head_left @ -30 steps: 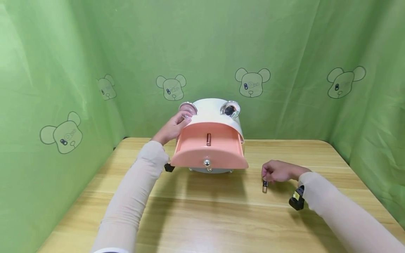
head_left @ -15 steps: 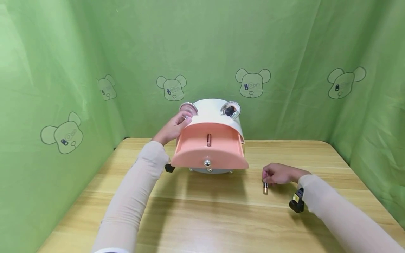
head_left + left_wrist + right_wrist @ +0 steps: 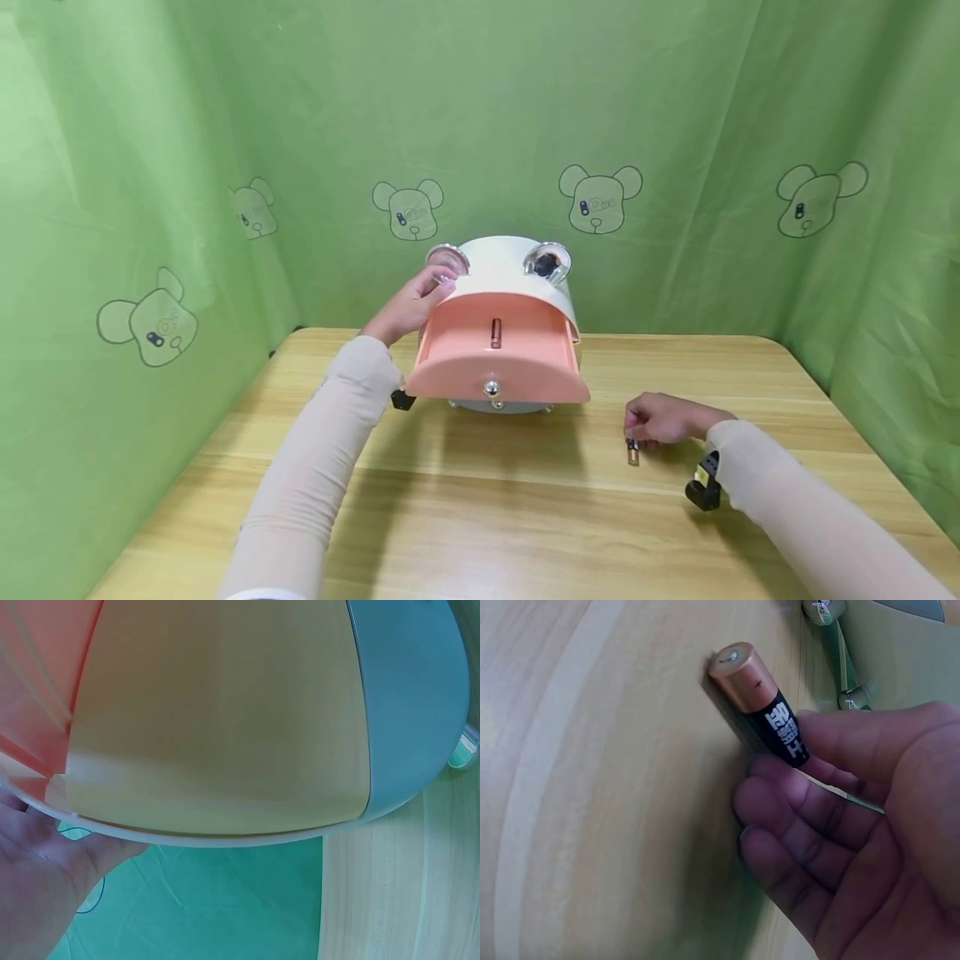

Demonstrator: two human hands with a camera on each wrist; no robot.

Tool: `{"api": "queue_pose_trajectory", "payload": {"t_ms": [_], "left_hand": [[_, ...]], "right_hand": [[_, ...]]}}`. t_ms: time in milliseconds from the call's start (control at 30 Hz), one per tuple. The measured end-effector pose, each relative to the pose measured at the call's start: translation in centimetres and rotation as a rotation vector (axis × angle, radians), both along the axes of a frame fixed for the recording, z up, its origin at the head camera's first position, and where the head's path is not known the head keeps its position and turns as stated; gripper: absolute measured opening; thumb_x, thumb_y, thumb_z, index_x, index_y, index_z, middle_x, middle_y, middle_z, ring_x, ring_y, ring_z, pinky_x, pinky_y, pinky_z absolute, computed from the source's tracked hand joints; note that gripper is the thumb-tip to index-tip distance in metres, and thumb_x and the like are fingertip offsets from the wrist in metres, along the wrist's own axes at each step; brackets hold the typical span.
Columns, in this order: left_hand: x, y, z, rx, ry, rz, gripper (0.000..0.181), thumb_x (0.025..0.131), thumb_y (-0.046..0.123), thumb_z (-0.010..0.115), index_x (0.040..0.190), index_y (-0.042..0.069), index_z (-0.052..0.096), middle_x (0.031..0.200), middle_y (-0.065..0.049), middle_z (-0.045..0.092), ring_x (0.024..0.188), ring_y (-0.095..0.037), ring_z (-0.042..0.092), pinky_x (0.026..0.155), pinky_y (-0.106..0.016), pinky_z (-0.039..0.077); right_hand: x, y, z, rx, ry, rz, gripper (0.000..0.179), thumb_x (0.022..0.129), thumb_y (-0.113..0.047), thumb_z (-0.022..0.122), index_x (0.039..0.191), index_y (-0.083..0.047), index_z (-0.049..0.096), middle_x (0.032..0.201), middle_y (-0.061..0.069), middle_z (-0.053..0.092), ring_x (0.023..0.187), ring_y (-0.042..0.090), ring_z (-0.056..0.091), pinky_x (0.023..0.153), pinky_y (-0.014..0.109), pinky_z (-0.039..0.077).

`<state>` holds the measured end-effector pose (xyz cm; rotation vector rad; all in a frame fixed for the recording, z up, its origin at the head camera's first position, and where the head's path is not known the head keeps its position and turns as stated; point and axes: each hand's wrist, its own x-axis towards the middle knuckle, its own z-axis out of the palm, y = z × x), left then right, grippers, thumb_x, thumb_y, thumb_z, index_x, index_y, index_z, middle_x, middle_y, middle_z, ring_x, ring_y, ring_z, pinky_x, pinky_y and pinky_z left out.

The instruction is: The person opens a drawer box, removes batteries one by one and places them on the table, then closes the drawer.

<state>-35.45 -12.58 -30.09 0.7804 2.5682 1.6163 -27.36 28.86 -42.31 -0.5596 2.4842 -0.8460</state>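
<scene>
My right hand [image 3: 662, 418] pinches a small battery [image 3: 633, 452] low over the table, right of the cabinet. In the right wrist view the battery [image 3: 759, 697] shows a copper-coloured end and a black body with white lettering; the thumb and fingertips grip its black end. My left hand [image 3: 408, 307] rests on the upper left of a frog-like storage cabinet [image 3: 501, 262], beside its left eye, thumb [image 3: 112, 851] extended. The fingertips are partly hidden. The cabinet's pink drawer [image 3: 497, 375] is pulled out, and another battery [image 3: 496, 333] lies inside it.
The cabinet stands on small round silver feet on a wooden table [image 3: 480, 517]. Silver knobs [image 3: 491, 388] are on its front. Green curtains [image 3: 480, 108] with printed bear heads enclose the back and sides.
My right hand has shifted slightly toward me and to the right with the battery in its fingers. My left hand and the pulled-out drawer have stayed in place.
</scene>
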Motion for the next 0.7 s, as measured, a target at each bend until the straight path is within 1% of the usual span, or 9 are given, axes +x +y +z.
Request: {"api": "queue_pose_trajectory", "payload": {"t_ms": [200,400,700], "left_hand": [[0.11,0.07,0.05,0.009,-0.006,-0.004,0.032,0.102,0.031,0.049,0.127,0.011,0.051,0.127,-0.015,0.056,0.116,-0.029,0.053,0.095,-0.044,0.047],[0.04,0.02,-0.03,0.006,-0.014,0.008,0.031,0.102,0.032,0.049,0.126,0.013,0.052,0.126,-0.014,0.056,0.116,-0.029,0.053,0.096,-0.045,0.046],[0.01,-0.04,-0.02,0.004,-0.022,0.004,0.030,0.102,0.033,0.050,0.126,0.015,0.053,0.124,-0.011,0.056,0.113,-0.027,0.055,0.092,-0.043,0.049]], "right_hand": [[0.10,0.11,-0.30,-0.015,0.009,-0.012,0.012,0.091,-0.006,0.062,0.081,-0.005,0.057,0.071,0.005,0.059,0.063,0.018,0.055,0.053,0.026,0.046],[0.12,0.05,-0.29,-0.028,0.018,-0.022,0.016,0.092,-0.008,0.063,0.077,-0.006,0.056,0.070,0.005,0.061,0.062,0.019,0.056,0.053,0.028,0.047],[0.14,0.02,-0.45,0.011,0.024,-0.059,0.020,0.092,-0.010,0.065,0.075,-0.007,0.054,0.067,0.005,0.060,0.059,0.018,0.055,0.053,0.029,0.046]]}}
